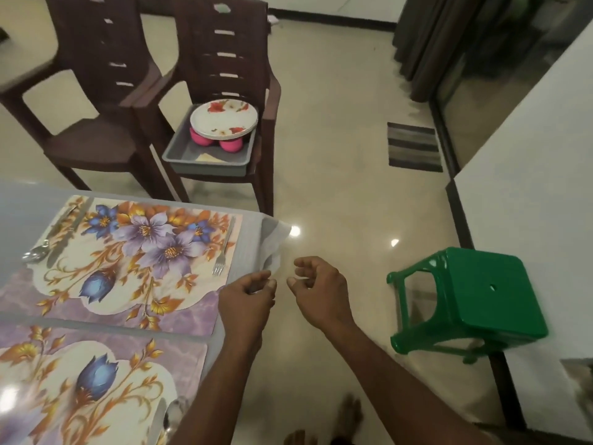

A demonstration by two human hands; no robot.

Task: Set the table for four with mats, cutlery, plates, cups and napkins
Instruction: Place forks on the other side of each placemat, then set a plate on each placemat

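- Looking at my left hand (248,295), I see its fingers curled at the table (19,200) corner; whether they pinch the grey cloth (272,239) I cannot tell.
- My right hand (316,284) hangs just beside it over the floor, fingers loosely bent, holding nothing.
- The fork (224,248) lies on the mat (134,252) near the left hand, its long line pointing away.
- The plates (223,118) wait on pink cups (231,145) in a tray (179,155) on the chair (224,59) ahead, well apart; the right hand is, I judge, nearer.

Left hand (247,292) pinches white napkin (272,242) beside floral mat (128,252)
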